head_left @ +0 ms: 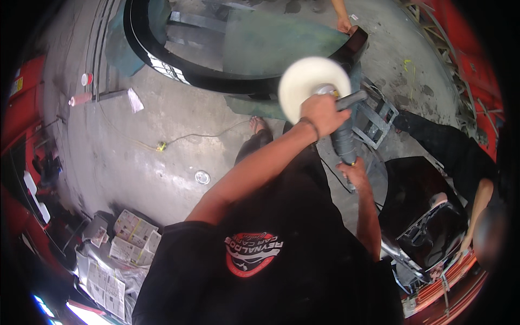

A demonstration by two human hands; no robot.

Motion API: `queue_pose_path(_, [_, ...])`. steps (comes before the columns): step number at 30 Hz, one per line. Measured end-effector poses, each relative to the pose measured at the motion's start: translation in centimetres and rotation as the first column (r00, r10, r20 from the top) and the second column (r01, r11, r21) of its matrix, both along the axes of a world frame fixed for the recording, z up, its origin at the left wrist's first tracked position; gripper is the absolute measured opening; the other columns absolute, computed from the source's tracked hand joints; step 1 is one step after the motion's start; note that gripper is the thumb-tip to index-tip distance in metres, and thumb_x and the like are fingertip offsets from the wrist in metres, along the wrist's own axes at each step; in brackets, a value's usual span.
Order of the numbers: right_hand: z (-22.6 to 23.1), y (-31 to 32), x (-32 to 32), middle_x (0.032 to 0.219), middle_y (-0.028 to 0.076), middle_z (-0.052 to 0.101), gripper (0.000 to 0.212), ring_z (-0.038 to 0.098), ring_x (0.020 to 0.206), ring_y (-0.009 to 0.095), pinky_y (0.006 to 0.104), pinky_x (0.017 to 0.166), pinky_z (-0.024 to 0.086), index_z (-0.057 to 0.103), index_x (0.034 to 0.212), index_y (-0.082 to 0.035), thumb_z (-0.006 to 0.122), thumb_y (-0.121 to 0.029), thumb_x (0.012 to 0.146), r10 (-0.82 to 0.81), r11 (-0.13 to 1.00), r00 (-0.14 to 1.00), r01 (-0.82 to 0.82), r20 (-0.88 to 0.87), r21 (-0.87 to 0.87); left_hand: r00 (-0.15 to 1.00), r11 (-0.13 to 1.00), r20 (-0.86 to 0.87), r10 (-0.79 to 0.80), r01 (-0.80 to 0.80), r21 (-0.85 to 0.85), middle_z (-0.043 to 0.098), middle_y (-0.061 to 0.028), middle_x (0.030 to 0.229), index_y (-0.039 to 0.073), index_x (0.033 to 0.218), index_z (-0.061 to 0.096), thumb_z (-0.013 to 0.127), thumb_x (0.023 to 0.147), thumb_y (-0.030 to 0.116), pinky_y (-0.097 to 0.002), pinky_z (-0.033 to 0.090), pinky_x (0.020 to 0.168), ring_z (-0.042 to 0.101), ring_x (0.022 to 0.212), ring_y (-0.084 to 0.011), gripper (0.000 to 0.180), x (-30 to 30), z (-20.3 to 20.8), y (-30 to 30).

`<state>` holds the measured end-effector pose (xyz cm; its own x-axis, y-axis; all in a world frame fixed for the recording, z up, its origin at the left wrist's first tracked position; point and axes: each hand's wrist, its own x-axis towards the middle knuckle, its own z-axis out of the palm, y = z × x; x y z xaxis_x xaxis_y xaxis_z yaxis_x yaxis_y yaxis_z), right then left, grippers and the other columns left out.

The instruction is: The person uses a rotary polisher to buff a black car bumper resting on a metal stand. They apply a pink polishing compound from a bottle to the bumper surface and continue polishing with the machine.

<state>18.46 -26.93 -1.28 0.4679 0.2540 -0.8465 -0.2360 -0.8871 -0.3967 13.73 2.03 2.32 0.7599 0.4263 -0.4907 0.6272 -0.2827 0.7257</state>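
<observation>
A grey and black polisher point(342, 140) with a round white pad point(295, 81) is held in front of me. My left hand point(320, 115) is wrapped round its front end by the side handle. The rear of the body is gripped by my right hand point(355, 172). Beyond the tool lies a glossy black curved car bumper point(233, 83), and the pad overlaps its near edge in view. Whether the pad presses on the bumper I cannot tell. Another person's hand point(344, 25) touches the bumper's right end.
Green sheeting point(271, 43) lies under the bumper, beside a metal stand point(374, 122). On the right, another person's arm point(481, 203) reaches to a dark car panel point(420, 211). A cord point(203, 135) crosses the floor. Bottles point(81, 99) and newspapers point(132, 230) lie left.
</observation>
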Motion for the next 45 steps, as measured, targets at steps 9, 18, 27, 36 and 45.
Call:
queue_pose_path(9, [2.1, 1.2, 8.8, 0.071, 0.002, 0.064, 0.019, 0.058, 0.057, 0.012, 0.0321, 0.054, 0.046, 0.069, 0.088, -0.003, 0.083, -0.012, 0.078, -0.118, 0.987, 0.991, 0.124, -0.065, 0.103, 0.999, 0.999, 0.010, 0.046, -0.046, 0.001, 0.078, -0.0223, 0.102, 0.001, 0.100, 0.081, 0.080, 0.083, 0.051, -0.0470, 0.060, 0.089, 0.077, 0.099, -0.0369, 0.052, 10.3, -0.9, 0.0])
queue_pose_path(18, [-0.3, 2.0, 3.5, 0.076, 0.005, 0.067, 0.024, 0.063, 0.064, 0.015, 0.0345, 0.062, 0.051, 0.071, 0.091, -0.004, 0.085, -0.017, 0.075, 0.121, 0.993, 0.991, -0.121, -0.060, -0.001, 0.997, 0.997, -0.020, 0.079, -0.079, 0.022, 0.079, -0.0207, 0.091, 0.002, 0.095, 0.081, 0.075, 0.087, 0.055, -0.0468, 0.062, 0.082, 0.078, 0.088, -0.0377, 0.053, -0.1, -0.8, 1.8])
queue_pose_path(27, [-0.9, 11.5, -5.0, 0.105, 0.022, 0.078, 0.052, 0.076, 0.101, 0.037, 0.0448, 0.090, 0.057, 0.075, 0.115, -0.001, 0.080, -0.030, 0.073, 0.587, 0.806, 0.803, -0.591, 0.098, 0.012, 0.875, 0.873, 0.024, 0.484, -0.484, 0.049, 0.073, -0.0203, 0.072, -0.004, 0.097, 0.080, 0.080, 0.090, 0.043, -0.0420, 0.058, 0.068, 0.076, 0.069, -0.0285, 0.048, -18.0, -2.5, 4.7])
queue_pose_path(36, [-1.7, 16.3, -6.8, 0.106, 0.024, 0.078, 0.049, 0.073, 0.103, 0.043, 0.0477, 0.091, 0.057, 0.075, 0.113, -0.005, 0.078, -0.031, 0.073, 0.724, 0.674, 0.676, -0.736, 0.137, 0.068, 0.762, 0.762, -0.026, 0.648, -0.647, 0.032, 0.072, -0.0238, 0.072, -0.006, 0.090, 0.078, 0.078, 0.090, 0.045, -0.0436, 0.056, 0.070, 0.074, 0.068, -0.0357, 0.050, -22.8, -1.9, 7.2])
queue_pose_path(45, [-0.5, 10.3, -1.3, 0.107, 0.023, 0.077, 0.052, 0.074, 0.101, 0.041, 0.0456, 0.091, 0.057, 0.074, 0.115, -0.003, 0.082, -0.031, 0.073, 0.611, 0.788, 0.787, -0.615, 0.079, 0.031, 0.864, 0.861, -0.017, 0.503, -0.503, -0.080, 0.073, -0.0220, 0.074, -0.005, 0.094, 0.078, 0.077, 0.092, 0.047, -0.0432, 0.057, 0.070, 0.073, 0.070, -0.0323, 0.051, -14.5, -0.4, 4.2])
